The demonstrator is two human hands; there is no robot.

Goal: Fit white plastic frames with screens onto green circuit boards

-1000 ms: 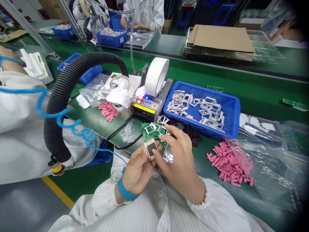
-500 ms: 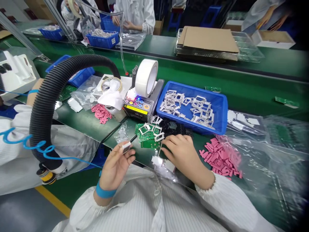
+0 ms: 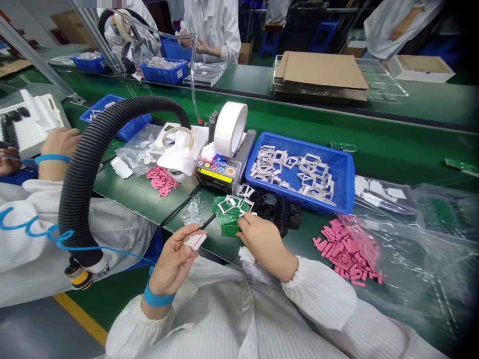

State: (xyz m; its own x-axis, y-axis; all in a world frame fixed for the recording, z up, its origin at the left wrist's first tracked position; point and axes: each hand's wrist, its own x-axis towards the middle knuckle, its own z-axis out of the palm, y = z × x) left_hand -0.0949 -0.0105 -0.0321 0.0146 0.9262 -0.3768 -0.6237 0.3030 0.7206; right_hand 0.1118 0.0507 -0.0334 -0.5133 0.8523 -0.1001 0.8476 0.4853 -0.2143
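Observation:
My left hand (image 3: 172, 262), with a blue wrist strap, pinches a small white rectangular piece (image 3: 196, 242) that has a thin pink line on its face. My right hand (image 3: 266, 245) reaches over the small pile of parts, fingertips closed at the edge of a white plastic frame (image 3: 247, 205). Several such frames lie on the green circuit boards (image 3: 229, 229). Just behind my right hand is a heap of black parts (image 3: 275, 207). White pieces (image 3: 246, 255) lie at the table edge below my right wrist, partly hidden by it.
A blue bin (image 3: 346, 172) of white frames stands behind the boards, beside a tape dispenser (image 3: 217, 172) with a white roll. Pink pieces (image 3: 346, 249) and plastic bags lie on the right. A black hose (image 3: 77, 169) arches on the left, near a co-worker's hand (image 3: 62, 147).
My right hand has moved left and away from me, onto the frames and boards. My left hand has turned the white piece so that its flat face shows.

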